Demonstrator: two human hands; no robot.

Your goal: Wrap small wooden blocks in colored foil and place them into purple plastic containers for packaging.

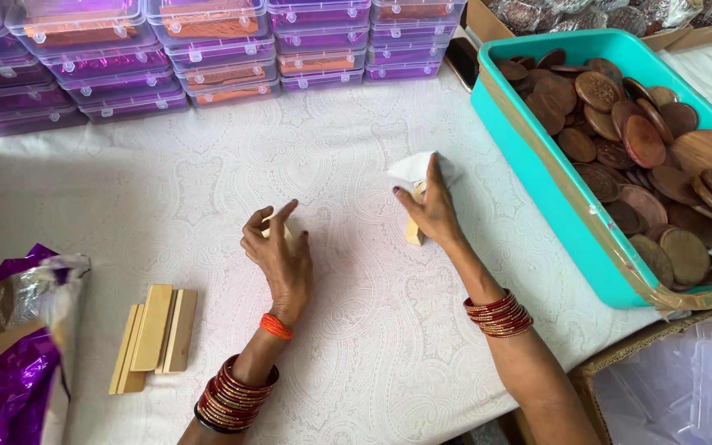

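My right hand (432,206) pinches a white cloth (412,169) against a small wooden block (414,231) standing on the counter (356,354), steadying it; my left hand (278,251) curls loosely round another pale piece (267,233).

Daylit table (166,198) under white patterned cloth

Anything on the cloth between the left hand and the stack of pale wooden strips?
Nothing visible. Only bare white patterned tablecloth lies between the left hand and the stack of pale wooden strips, which sits apart, lower left of it.
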